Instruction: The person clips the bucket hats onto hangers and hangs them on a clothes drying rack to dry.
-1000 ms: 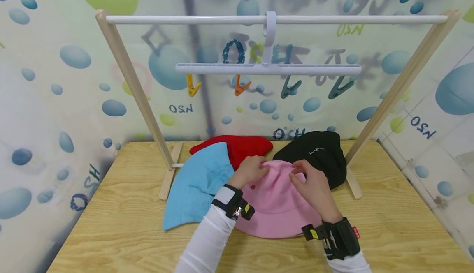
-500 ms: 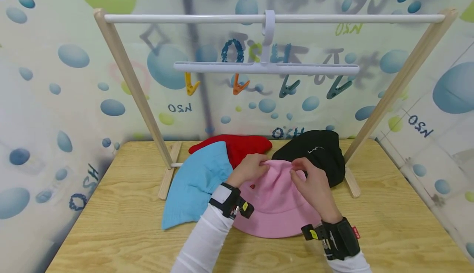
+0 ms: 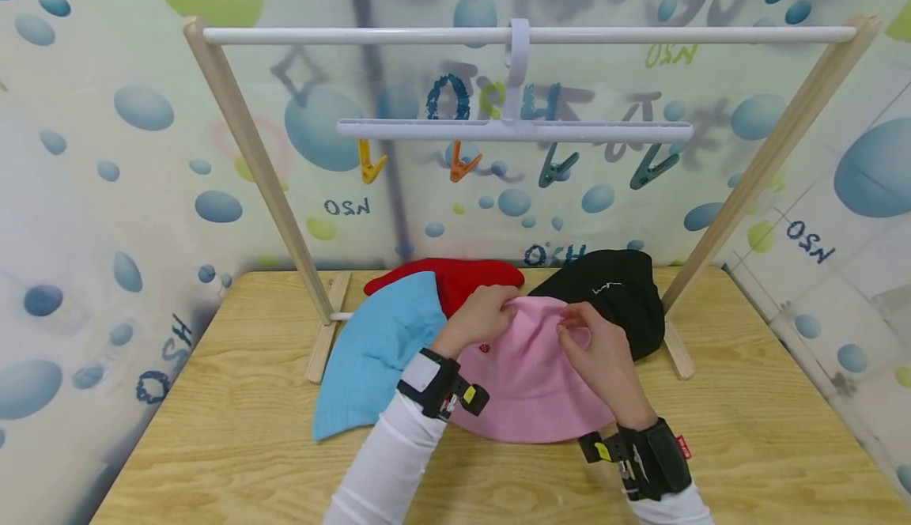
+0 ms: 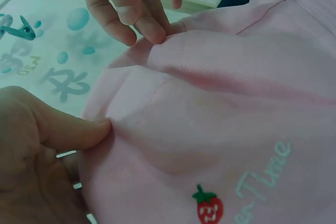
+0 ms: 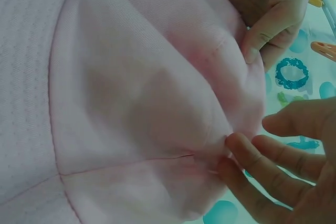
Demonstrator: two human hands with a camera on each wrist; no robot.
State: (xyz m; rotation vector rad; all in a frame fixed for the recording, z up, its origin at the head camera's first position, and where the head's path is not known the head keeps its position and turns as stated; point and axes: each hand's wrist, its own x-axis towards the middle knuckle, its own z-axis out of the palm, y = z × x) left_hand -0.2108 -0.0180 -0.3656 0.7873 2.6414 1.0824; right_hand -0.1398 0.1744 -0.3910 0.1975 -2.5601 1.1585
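A pink bucket hat (image 3: 530,367) with a small strawberry (image 4: 210,208) and lettering on its crown is at the middle of the table. My left hand (image 3: 480,319) pinches the left side of the crown, thumb (image 4: 92,132) outside and the other fingers behind the fabric. At the right of the crown, my right hand (image 3: 601,355) touches the cloth with its fingertips (image 5: 233,145), while its thumb stands apart from them. A light blue bucket hat (image 3: 380,363) lies to the left, a red hat (image 3: 463,276) behind, and a black hat (image 3: 619,304) behind to the right.
A wooden stand with a white rod (image 3: 320,35) spans the back of the table (image 3: 228,430). From the rod hangs a white hanger (image 3: 427,130) with a yellow clip (image 3: 368,165), an orange clip (image 3: 461,165) and two dark green clips (image 3: 557,168).
My left hand has risen slightly, lifting the crown of the pink hat; its brim has shifted up and back from the table's front. My right hand has stayed almost in place.
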